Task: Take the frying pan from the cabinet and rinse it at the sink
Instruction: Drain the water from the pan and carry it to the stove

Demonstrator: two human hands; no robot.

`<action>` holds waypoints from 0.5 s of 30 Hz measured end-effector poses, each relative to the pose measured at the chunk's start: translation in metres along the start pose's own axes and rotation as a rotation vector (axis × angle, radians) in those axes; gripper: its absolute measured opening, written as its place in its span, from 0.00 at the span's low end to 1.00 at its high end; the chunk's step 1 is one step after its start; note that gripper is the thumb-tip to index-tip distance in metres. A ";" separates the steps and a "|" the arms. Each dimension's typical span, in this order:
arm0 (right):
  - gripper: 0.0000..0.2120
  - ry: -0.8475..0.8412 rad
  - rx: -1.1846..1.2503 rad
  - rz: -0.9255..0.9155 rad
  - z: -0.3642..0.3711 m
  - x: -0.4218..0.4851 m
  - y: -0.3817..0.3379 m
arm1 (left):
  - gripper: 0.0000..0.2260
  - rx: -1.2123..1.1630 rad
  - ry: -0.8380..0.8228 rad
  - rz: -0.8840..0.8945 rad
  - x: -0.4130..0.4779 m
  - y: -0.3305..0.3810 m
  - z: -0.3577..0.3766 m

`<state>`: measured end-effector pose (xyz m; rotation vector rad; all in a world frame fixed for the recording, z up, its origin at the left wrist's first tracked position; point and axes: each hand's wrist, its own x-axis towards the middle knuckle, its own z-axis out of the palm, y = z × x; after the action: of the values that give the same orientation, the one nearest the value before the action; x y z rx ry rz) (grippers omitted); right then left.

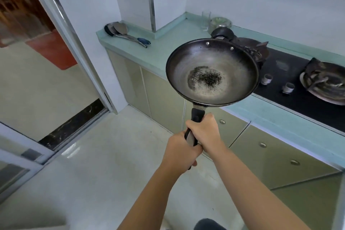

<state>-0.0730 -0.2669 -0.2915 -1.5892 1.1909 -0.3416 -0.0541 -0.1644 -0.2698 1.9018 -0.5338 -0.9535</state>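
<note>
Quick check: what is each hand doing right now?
Left hand: grips the frying pan by its handle.
Right hand: grips the same handle, nearer the pan's bowl.

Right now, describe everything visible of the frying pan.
The frying pan is round, deep, dark metal, worn grey inside with black specks at centre, two rivets on the far rim. Held in the air beside the stove; the left grip and right grip hold its black handle, right nearer the bowl.

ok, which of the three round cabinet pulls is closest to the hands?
The leftmost pull, just beside the right hand gripping the pan handle. The other two pulls sit farther right along the cabinet fronts.
</note>
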 end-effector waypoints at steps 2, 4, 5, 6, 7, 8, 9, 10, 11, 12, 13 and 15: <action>0.13 0.000 -0.010 0.009 0.021 0.018 -0.018 | 0.10 0.021 0.008 0.011 0.023 0.004 -0.024; 0.14 -0.009 -0.008 0.017 0.038 0.034 -0.033 | 0.09 0.022 0.012 0.006 0.044 0.006 -0.043; 0.14 -0.010 0.000 0.025 0.046 0.042 -0.040 | 0.09 0.018 0.013 0.001 0.055 0.007 -0.051; 0.14 -0.011 0.005 0.032 0.052 0.051 -0.046 | 0.08 0.015 0.012 -0.004 0.067 0.008 -0.058; 0.14 -0.012 0.009 0.036 0.059 0.061 -0.052 | 0.08 0.012 0.010 -0.007 0.079 0.009 -0.065; 0.14 -0.013 0.007 0.036 0.065 0.072 -0.059 | 0.07 0.012 0.008 -0.006 0.092 0.010 -0.071; 0.14 -0.015 0.004 0.036 0.071 0.084 -0.065 | 0.07 0.011 0.005 -0.001 0.106 0.012 -0.078; 0.13 -0.015 -0.002 0.036 0.077 0.096 -0.072 | 0.07 0.010 0.001 0.006 0.121 0.016 -0.084; 0.13 -0.015 0.001 0.037 0.082 0.110 -0.079 | 0.07 0.010 -0.003 0.015 0.137 0.019 -0.091; 0.13 -0.013 0.008 0.036 0.088 0.126 -0.087 | 0.07 0.016 -0.004 0.019 0.154 0.022 -0.097; 0.13 -0.008 0.021 0.036 0.093 0.143 -0.093 | 0.06 0.025 -0.003 0.018 0.173 0.026 -0.102; 0.14 0.009 0.023 0.038 0.102 0.176 -0.106 | 0.05 0.041 -0.004 0.013 0.208 0.036 -0.112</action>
<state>0.1363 -0.3604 -0.3008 -1.5450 1.2178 -0.3369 0.1619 -0.2647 -0.2892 1.9313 -0.5707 -0.9447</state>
